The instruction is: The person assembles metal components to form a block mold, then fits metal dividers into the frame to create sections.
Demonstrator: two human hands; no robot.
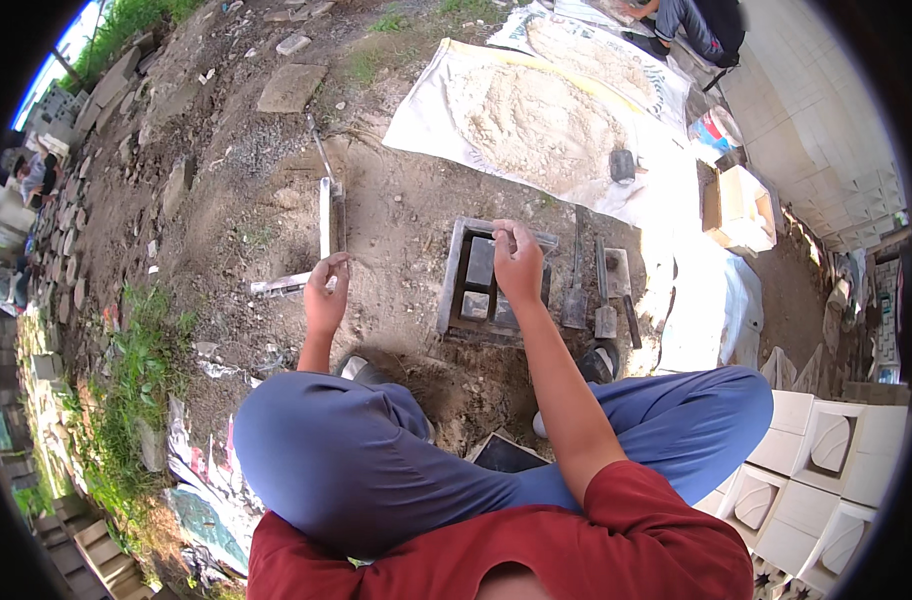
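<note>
A square metal block mould (446, 290) lies on the dirt between my feet, with several grey blocks (481, 262) inside its frame. My right hand (517, 262) is over the mould's far rim, its fingers curled and pressed together. Whatever they may hold is too small to make out. My left hand (326, 290) hovers left of the mould with loosely bent fingers, apart from each other and seemingly holding nothing. It is nearest to a pale flat bar (281, 286). Just beyond stands a long pale metal piece (326, 218) with a thin handle.
Trowel-like tools (605, 320) lie right of the mould. Beyond it, white sheets (431, 105) carry pale sandy powder (541, 125) and a dark scoop-like block (623, 166). Pale hollow blocks (786, 435) are stacked at lower right. Another person (691, 35) sits at the far right.
</note>
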